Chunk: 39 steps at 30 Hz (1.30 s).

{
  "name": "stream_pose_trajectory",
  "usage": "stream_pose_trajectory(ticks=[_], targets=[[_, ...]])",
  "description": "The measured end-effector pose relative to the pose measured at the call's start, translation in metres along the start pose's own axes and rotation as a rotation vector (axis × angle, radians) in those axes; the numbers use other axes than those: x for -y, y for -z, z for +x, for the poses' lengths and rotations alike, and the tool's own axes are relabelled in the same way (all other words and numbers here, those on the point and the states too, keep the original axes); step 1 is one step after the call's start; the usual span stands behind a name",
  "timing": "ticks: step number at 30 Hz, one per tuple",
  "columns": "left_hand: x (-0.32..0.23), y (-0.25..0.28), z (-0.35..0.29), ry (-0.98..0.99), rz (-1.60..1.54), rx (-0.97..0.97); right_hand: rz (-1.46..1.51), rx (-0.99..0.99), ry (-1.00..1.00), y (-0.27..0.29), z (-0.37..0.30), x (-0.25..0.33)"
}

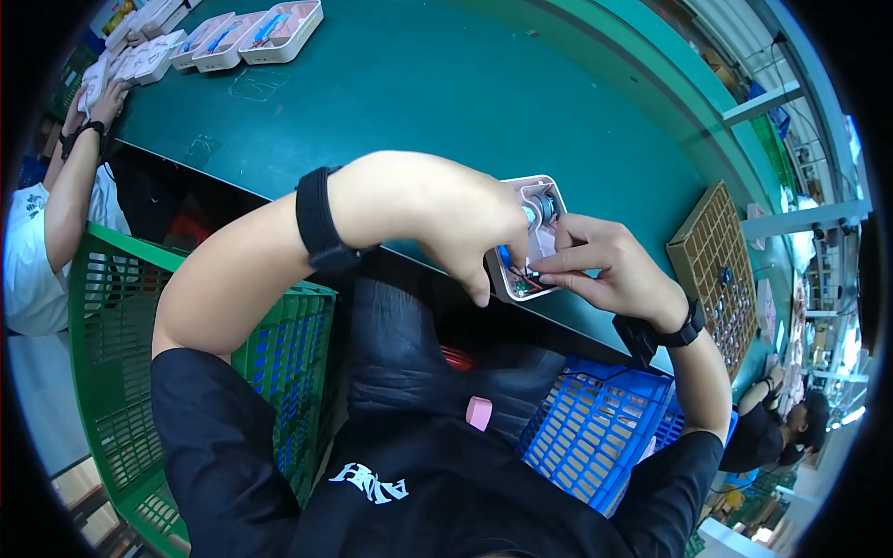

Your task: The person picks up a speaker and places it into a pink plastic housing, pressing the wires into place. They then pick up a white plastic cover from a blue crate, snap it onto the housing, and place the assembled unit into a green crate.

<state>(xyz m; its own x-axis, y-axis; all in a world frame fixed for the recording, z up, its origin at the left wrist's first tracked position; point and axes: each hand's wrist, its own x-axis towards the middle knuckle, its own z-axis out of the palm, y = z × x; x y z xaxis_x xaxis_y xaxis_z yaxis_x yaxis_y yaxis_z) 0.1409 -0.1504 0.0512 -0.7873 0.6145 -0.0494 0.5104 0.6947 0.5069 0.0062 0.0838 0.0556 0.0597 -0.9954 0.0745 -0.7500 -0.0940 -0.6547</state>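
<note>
A pale pink-white plastic housing (pixel 500 282) lies open at the table's near edge, a blue part, a round grey part, a small green board and red and black wires (pixel 526 278) inside it. My left hand (pixel 470 219) wraps round its left side, thumb outside and fingertips reaching into it. From the right, my right hand (pixel 609 262) has thumb and forefinger pinched together over the wires. What sits between those fingertips is small and mostly hidden; it appears to be the wires' end.
Several similar open housings (pixel 282 33) stand at the far left, where a co-worker's hand (pixel 110 100) rests on another. On the right is a divided cardboard box (pixel 712 246) of small parts. Green (pixel 121 372) and blue crates (pixel 595 418) flank my lap; a pink piece (pixel 478 413) lies there.
</note>
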Motion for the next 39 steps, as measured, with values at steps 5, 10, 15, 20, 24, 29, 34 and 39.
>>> stream_pose_trajectory(ticks=[5, 10, 15, 20, 24, 29, 34, 39], targets=[[0.003, 0.010, 0.011, 0.171, -0.428, 0.367, -0.226, 0.134, 0.073, 0.005, 0.013, -0.001], [0.011, 0.006, 0.011, 0.138, -0.464, 0.409, -0.318, 0.181, 0.102, 0.000, 0.021, 0.000], [0.022, -0.004, 0.010, 0.097, -0.461, 0.412, -0.389, 0.228, 0.116, 0.000, 0.025, 0.011], [0.018, 0.003, 0.011, 0.159, -0.428, 0.473, -0.518, 0.282, 0.144, 0.001, 0.033, 0.021], [0.019, -0.002, 0.012, 0.140, -0.426, 0.454, -0.523, 0.378, 0.127, 0.001, 0.038, 0.016], [0.018, -0.003, 0.015, 0.142, -0.399, 0.462, -0.552, 0.438, 0.192, 0.002, 0.048, 0.015], [0.014, -0.004, 0.016, 0.153, -0.335, 0.440, -0.573, 0.482, 0.210, -0.005, 0.059, 0.011], [0.015, -0.005, 0.016, 0.136, -0.301, 0.427, -0.521, 0.578, 0.157, -0.002, 0.063, 0.012]])
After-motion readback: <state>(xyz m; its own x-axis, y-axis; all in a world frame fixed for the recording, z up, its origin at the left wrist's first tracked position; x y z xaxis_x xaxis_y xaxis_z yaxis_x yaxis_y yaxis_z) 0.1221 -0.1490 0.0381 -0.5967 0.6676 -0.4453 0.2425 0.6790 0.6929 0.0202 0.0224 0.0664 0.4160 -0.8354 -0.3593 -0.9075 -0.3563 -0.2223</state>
